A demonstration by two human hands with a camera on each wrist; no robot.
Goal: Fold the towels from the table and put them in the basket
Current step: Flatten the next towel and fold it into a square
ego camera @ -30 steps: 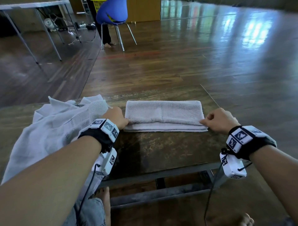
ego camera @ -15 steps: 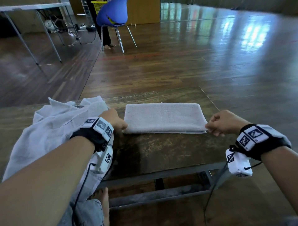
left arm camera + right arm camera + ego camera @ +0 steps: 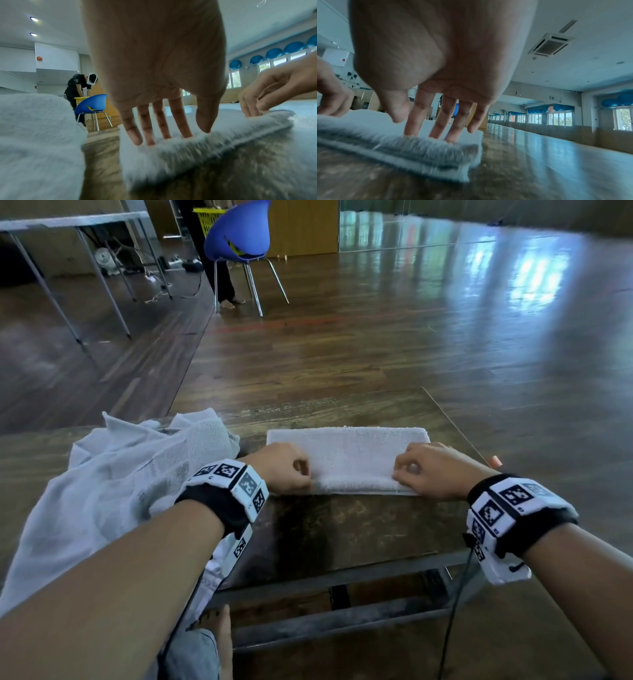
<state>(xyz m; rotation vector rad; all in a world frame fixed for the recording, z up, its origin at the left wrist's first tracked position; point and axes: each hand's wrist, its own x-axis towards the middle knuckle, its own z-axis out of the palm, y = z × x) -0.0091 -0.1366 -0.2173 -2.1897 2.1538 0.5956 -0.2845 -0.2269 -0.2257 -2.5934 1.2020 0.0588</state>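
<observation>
A white towel [image 3: 347,451] lies folded into a long flat strip on the dark wooden table [image 3: 342,529]. My left hand [image 3: 301,474] rests on its near edge towards the left end, and my right hand [image 3: 404,470] towards the right end. In the left wrist view the left hand [image 3: 163,136] has fairly straight fingers with their tips on top of the towel [image 3: 223,132] and the thumb free above the edge. The right wrist view shows the same for the right hand [image 3: 436,134] on the towel [image 3: 368,128]. Neither hand pinches the cloth.
A heap of unfolded white cloth [image 3: 120,474] covers the table's left side and hangs over the front edge. Far back, a person stands bent over a yellow basket [image 3: 209,217] behind a blue chair [image 3: 239,237]. The table's right edge [image 3: 455,422] is close to the towel.
Both hands have left the towel's two ends and moved inward onto its near edge. The towel's top layer has come forward and now covers the lower layer.
</observation>
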